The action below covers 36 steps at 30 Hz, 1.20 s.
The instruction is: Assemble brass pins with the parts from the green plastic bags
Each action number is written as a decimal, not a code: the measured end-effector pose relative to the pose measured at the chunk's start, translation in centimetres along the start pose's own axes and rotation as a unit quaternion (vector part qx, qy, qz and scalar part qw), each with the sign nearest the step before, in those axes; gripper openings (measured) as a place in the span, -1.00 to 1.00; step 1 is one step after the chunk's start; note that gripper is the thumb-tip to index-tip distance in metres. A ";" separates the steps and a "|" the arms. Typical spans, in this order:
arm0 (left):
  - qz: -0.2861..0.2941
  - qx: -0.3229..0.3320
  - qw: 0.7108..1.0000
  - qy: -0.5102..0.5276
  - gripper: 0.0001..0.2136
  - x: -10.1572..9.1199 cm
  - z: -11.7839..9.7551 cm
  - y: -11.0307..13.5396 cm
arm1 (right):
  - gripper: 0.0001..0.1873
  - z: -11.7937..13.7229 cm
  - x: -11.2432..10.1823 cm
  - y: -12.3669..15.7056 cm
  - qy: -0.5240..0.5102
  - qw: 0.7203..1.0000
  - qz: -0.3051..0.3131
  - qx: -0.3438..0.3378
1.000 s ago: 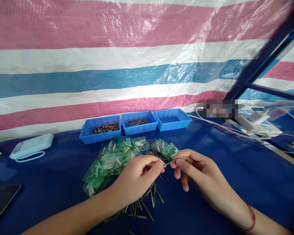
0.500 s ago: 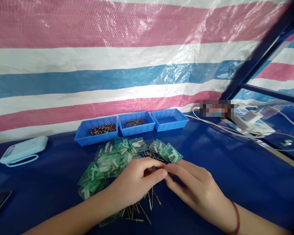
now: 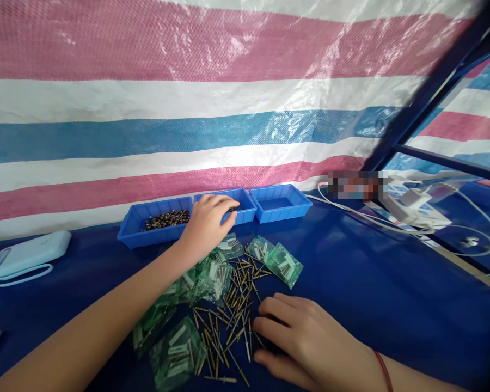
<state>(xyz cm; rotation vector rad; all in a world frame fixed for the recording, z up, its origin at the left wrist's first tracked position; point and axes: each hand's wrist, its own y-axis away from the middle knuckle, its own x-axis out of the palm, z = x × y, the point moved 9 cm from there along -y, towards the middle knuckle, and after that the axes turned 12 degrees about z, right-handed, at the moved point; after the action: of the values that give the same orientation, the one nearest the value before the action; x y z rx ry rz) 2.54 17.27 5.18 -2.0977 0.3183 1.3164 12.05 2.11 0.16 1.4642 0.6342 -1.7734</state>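
My left hand reaches over the rim of the middle blue bin, fingers curled down into it; what they hold is hidden. My right hand rests on the blue tabletop at the edge of a scatter of loose brass pins, fingers bent toward them. Small green plastic bags holding white parts lie in a heap around the pins. The left blue bin holds dark small parts, and the right blue bin shows a bare bottom.
A pale blue device with a loop strap lies at the far left. White cables and chargers sprawl at the right. A striped tarp hangs behind the bins. A dark blue frame bar slants at the upper right.
My left hand has left the right hand and moved up to the middle bin. My right hand dropped to the table by the pins. The camera tilted down.
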 end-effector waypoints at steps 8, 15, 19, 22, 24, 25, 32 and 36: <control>0.043 0.039 0.988 0.141 -0.83 0.3 -5.7 7.9 | -0.82 -0.9 -0.4 0.4 -0.072 0.996 -0.045 0.027; 0.046 0.039 0.985 0.164 -0.78 0.9 -5.7 9.4 | -0.73 -5.1 -0.9 1.3 -0.347 0.922 -0.101 0.140; 0.055 0.039 0.983 0.170 -0.85 1.3 -5.8 9.4 | -0.66 -5.3 -0.4 1.0 -0.416 0.894 -0.091 0.142; 0.058 0.038 0.983 0.173 -0.89 1.3 -5.9 9.4 | -0.61 -5.2 -0.3 0.7 -0.434 0.886 -0.082 0.140; 0.059 0.038 0.983 0.170 -0.90 1.4 -6.0 9.5 | -0.60 -5.1 -0.1 0.6 -0.439 0.884 -0.079 0.141; 0.059 0.039 0.983 0.169 -0.90 1.3 -6.0 9.5 | -0.62 -5.1 0.0 0.6 -0.440 0.883 -0.079 0.142; 0.071 0.047 0.984 0.156 -0.92 1.7 -6.1 9.5 | -0.82 -5.9 -0.1 1.6 -0.382 0.896 -0.163 0.156; 0.074 0.057 0.984 0.151 -0.91 1.9 -6.3 9.6 | -0.86 -5.6 -0.8 2.0 -0.340 0.908 -0.195 0.150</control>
<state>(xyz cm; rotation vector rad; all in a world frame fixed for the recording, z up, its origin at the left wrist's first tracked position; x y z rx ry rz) 3.11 6.18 1.70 -2.2092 0.6752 1.0300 17.09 5.31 -0.16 0.8115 0.2973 -2.6026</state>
